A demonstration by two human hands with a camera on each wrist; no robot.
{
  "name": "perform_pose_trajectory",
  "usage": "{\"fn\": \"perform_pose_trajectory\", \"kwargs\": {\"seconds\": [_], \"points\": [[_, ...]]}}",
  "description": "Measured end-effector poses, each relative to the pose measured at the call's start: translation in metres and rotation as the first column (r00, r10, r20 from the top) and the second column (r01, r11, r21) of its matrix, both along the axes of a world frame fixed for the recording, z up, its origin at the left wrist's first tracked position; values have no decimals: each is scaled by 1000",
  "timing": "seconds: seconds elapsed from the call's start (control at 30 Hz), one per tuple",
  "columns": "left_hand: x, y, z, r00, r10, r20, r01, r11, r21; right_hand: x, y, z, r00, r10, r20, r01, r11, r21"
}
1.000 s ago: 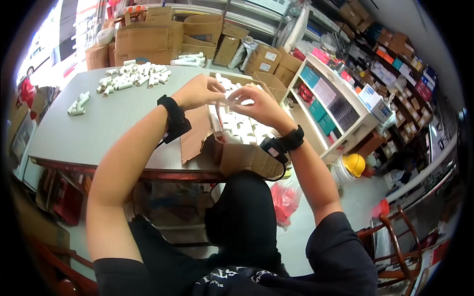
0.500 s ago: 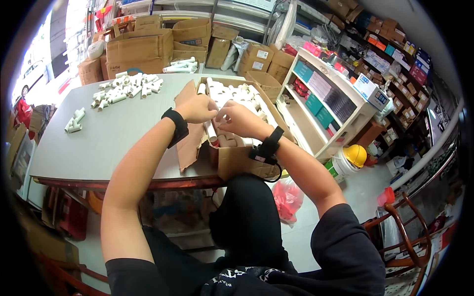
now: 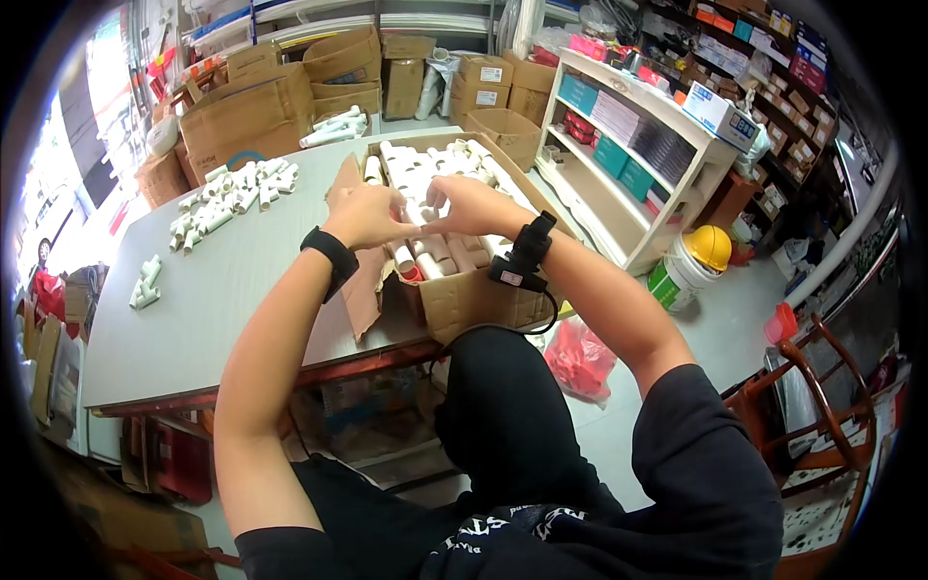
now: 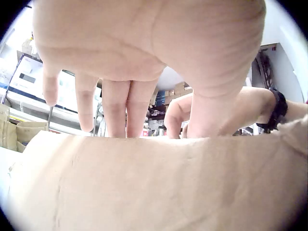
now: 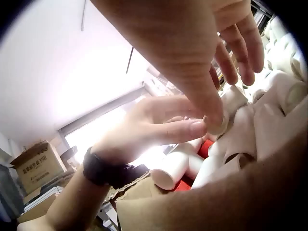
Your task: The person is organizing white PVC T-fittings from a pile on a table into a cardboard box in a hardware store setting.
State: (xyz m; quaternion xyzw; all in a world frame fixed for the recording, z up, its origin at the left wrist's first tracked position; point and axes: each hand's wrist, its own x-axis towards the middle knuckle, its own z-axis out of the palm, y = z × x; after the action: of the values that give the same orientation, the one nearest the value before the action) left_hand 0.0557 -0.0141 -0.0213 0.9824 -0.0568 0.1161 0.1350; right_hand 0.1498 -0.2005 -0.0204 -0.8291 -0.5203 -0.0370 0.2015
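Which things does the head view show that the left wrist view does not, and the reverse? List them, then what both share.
Only the head view: the yellow helmet on the bucket, the red plastic bag and the loose white pipes on the table.

Only the left wrist view: the palm of the left grip, facing the camera.

Both: the left grip itself, the right grip, its black wristband and the cardboard flap.

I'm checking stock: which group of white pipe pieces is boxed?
The group in the open cardboard box; the pile and small cluster to its left lie loose on the table.
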Motion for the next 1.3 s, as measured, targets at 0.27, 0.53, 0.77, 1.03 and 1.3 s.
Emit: {"fn": "perform_pose_trajectory", "kwargs": {"seconds": [0.27, 0.53, 0.77, 1.03, 1.3], "points": [[13, 8, -15, 998, -4, 70, 5, 1000, -5, 20, -2, -8, 996, 74, -54, -73, 997, 28], [16, 14, -13, 1000, 18, 4, -18, 1000, 6, 35, -4, -16, 990, -3, -142, 9, 999, 38], [16, 10, -9, 993, 29, -119, -29, 1000, -2, 47, -1, -23, 974, 27, -223, -20, 999, 37], [13, 9, -10, 995, 2, -103, -5, 1000, -28, 54, 5, -28, 977, 50, -206, -36, 997, 72], [13, 9, -8, 993, -77, -94, 61, 984, -168, 53, 5, -30, 978, 44, -205, -27, 996, 86]]}}
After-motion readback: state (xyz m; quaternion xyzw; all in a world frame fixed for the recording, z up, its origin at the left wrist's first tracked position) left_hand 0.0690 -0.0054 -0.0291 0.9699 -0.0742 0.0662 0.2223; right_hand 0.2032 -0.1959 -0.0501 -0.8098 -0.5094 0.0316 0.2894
